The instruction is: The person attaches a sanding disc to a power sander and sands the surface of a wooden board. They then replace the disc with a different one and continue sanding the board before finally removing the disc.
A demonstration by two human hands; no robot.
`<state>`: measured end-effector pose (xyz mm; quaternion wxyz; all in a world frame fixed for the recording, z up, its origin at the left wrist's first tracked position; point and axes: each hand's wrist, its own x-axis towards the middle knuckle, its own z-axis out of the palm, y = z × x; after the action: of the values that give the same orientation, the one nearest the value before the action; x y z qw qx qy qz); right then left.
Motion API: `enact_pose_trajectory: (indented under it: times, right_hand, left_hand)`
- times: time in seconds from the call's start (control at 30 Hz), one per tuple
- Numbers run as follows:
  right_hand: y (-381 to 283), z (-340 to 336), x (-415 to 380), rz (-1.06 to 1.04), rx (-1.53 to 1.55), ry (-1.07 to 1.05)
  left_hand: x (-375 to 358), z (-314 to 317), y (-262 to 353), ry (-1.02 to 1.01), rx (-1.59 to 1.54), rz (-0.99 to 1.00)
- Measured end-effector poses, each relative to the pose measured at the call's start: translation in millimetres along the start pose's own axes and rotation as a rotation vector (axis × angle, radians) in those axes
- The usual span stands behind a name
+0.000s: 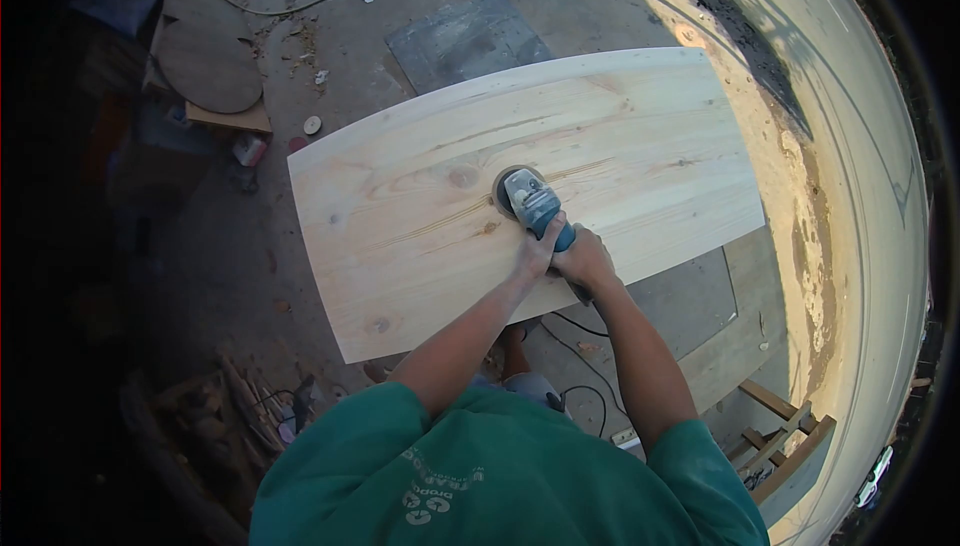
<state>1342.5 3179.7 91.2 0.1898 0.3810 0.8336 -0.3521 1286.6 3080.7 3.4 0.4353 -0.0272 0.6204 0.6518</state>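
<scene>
A blue and grey power sander (533,198) with a round disc rests on a large pale wooden tabletop (400,236), near its middle. My left hand (541,249) is wrapped around the sander's body from the left. Behind it, my right hand (587,258) grips the rear of the same tool. The board shows knots and brown grain lines, some running close to the disc. From the sander's back end a dark cord hangs past the board's near edge. The underside of the disc is hidden.
Below the near edge, the black cord (598,371) loops on the ground. Wooden scraps (245,406) lie at lower left, and a wooden frame (785,446) stands at lower right. Boards (205,61) lean at upper left. A road (880,196) runs along the right.
</scene>
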Motion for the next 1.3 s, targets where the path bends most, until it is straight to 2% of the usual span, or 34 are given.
enact_pose_trajectory:
  times: [0.1,0.13,0.17,0.23,0.3,0.37,0.53,0.63,0.67,0.73,0.83,0.87,1.03,1.13,1.2,1.23,1.3]
  right_hand:
    - [29.4,-25.5,10.2,0.064,0.138,0.093]
    - [40.6,-34.5,15.2,0.069,0.167,0.094]
    - [53.0,-40.8,19.5,0.075,0.197,0.091]
    - [59.5,-42.0,24.2,0.080,0.231,0.100]
    - [57.4,-37.4,26.7,0.080,0.247,0.137]
    - [44.1,-27.4,21.2,0.052,0.236,0.123]
    - [12.8,2.1,2.5,-0.015,0.100,0.070]
    - [8.3,10.9,-5.9,-0.044,0.041,0.015]
    - [4.3,14.0,-7.9,-0.038,-0.005,-0.025]
    - [-12.7,22.2,-17.9,-0.098,-0.095,-0.077]
    - [-35.5,44.3,-28.1,-0.155,-0.156,-0.133]
    - [-42.6,48.4,-31.2,-0.158,-0.154,-0.138]
    - [-25.5,44.7,-12.3,-0.141,-0.073,-0.082]
    - [-20.7,23.6,-16.0,-0.140,-0.062,-0.073]
    - [-17.2,22.4,-18.8,-0.148,-0.109,-0.091]
    - [-15.5,24.1,-19.8,-0.152,-0.129,-0.103]
    - [-8.7,30.5,-18.4,-0.132,-0.082,-0.071]
  left_hand:
    - [-7.6,29.5,18.8,-0.232,0.069,-0.185]
    - [-14.5,37.8,11.6,-0.286,-0.001,-0.127]
    - [-27.1,45.4,-7.4,-0.337,-0.069,-0.071]
    - [-25.5,46.7,-82.3,-0.482,-0.069,0.003]
    - [-65.4,48.2,-71.4,-0.447,0.226,0.202]
    - [-90.7,50.2,-59.0,-0.342,0.429,0.272]
    - [-82.4,61.0,-76.3,-0.028,0.560,0.082]
    - [-74.2,66.3,-116.2,-0.015,0.620,0.121]
    - [-61.2,70.1,-153.0,0.019,0.705,0.151]
    - [-73.4,67.7,-147.0,0.095,0.686,0.100]
    - [-131.6,46.3,-64.6,0.235,0.455,-0.047]
    - [-131.6,37.5,-69.3,0.215,0.504,0.012]
    - [-52.2,32.4,-178.1,-0.008,1.085,0.235]
    - [42.7,72.1,-327.9,0.024,1.315,0.415]
    - [39.1,84.9,-317.9,0.016,1.271,0.369]
    - [26.6,86.1,-312.3,0.014,1.104,0.327]
    - [15.7,84.0,-303.3,0.038,1.022,0.344]
